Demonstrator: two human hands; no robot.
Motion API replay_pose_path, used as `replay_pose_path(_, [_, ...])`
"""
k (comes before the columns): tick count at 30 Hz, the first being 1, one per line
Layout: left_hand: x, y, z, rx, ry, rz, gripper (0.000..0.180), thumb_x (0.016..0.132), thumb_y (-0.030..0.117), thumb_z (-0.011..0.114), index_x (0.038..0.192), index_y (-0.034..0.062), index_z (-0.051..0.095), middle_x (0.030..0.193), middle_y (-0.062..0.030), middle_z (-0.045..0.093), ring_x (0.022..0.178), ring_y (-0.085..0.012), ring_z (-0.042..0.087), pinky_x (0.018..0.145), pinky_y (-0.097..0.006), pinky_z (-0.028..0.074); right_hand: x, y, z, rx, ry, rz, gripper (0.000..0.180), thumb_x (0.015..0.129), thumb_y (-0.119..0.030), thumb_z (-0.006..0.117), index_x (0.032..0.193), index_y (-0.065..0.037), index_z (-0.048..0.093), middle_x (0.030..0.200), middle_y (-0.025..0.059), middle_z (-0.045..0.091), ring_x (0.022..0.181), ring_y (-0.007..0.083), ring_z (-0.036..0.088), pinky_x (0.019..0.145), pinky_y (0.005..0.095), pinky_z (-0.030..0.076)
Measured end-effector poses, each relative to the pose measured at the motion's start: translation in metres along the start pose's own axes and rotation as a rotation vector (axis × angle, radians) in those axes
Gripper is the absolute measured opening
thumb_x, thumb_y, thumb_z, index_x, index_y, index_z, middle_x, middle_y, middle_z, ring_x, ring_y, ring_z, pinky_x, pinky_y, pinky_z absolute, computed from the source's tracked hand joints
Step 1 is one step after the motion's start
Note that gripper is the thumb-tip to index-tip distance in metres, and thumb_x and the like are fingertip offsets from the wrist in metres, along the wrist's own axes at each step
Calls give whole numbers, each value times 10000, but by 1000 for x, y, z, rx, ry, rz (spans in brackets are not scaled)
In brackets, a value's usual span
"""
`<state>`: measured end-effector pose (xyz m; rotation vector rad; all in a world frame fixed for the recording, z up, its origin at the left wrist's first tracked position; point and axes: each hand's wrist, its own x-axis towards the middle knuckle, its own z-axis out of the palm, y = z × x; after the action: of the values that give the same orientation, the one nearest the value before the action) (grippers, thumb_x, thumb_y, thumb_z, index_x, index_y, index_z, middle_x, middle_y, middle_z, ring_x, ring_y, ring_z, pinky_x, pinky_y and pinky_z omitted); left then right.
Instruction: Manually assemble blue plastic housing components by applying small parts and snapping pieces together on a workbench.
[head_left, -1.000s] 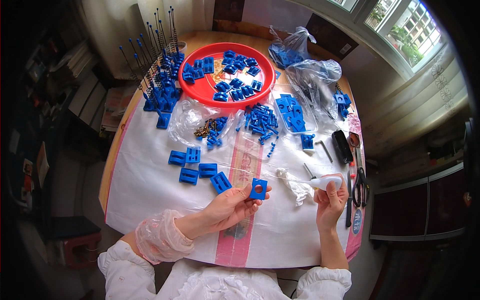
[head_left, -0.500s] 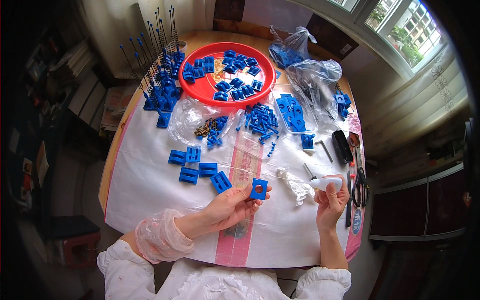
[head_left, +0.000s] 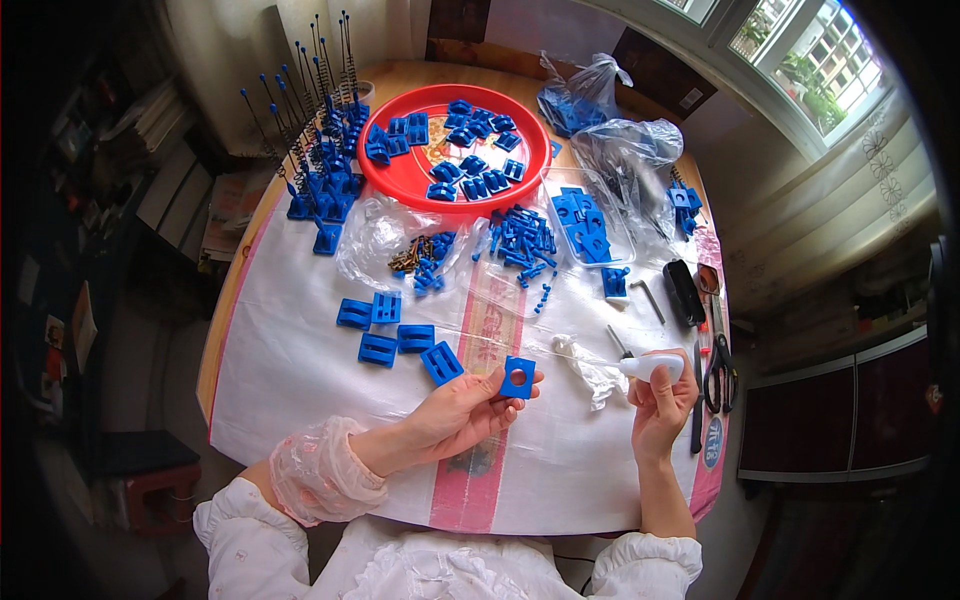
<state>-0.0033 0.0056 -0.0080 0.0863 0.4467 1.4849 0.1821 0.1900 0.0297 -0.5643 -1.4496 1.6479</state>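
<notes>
Head view.
Item: blue plate point(head_left: 517, 364) with a round hole, pinched between thumb and fingers of my left hand point(head_left: 465, 410); long axis running away from me, holed face turned up toward me.
Item: white squeeze bottle point(head_left: 652, 367), gripped in my closed right hand point(head_left: 660, 405); long axis crosswise, narrow end pointing toward my left-hand side, well apart from the plate.
Container: round red tray point(head_left: 395, 180), well beyond my left hand, holding blue slotted pieces point(head_left: 417, 124).
Container: clear box point(head_left: 622, 240), beyond and between my hands, holding flat blue plates point(head_left: 578, 215).
Container: crumpled clear bag point(head_left: 375, 225), beyond my left hand; brass-coloured screws point(head_left: 408, 257), inside or on top, I cannot tell.
</notes>
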Motion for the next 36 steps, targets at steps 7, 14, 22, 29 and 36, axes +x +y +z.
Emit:
replay_pose_path(7, [0,0,-1,10,-6,5,507,1025,324,472,1370,-45,433,1187,-92,569,940,-89,571,834,-192,519,0,1,3,-43,10,-22,252,953,-267,640,909,-36,551,656,-33,451,508,28,312,450,215,220])
replay_pose_path(14, [0,-1,-1,5,-2,2,502,1025,318,475,1368,-46,437,1186,-93,569,939,-90,573,832,-193,516,0,0,1,-7,3,-3,175,949,-179,630,912,-21,566,709,-2,537,530,34,377,467,218,255])
replay_pose_path(22, [-1,0,1,17,8,0,504,1027,321,471,1369,-48,436,1190,-93,569,935,-91,572,831,-191,516,0,2,3,-52,-1,-23,243,961,-249,628,913,-25,548,639,-39,429,503,26,293,445,220,197])
replay_pose_path(29, [0,0,0,8,16,-9,506,1027,322,469,1370,-49,433,1193,-91,569,933,-92,572,826,-190,519,0,2,-2,-6,-10,8,173,950,-179,631,915,-23,566,709,-2,539,529,33,380,467,215,256])
replay_pose_path(36, [0,0,0,15,8,-8,507,1027,323,468,1370,-48,431,1189,-88,572,935,-89,574,820,-189,520,0,0,0,-9,-2,2,169,950,-175,631,917,-21,568,715,1,545,532,34,387,471,213,267])
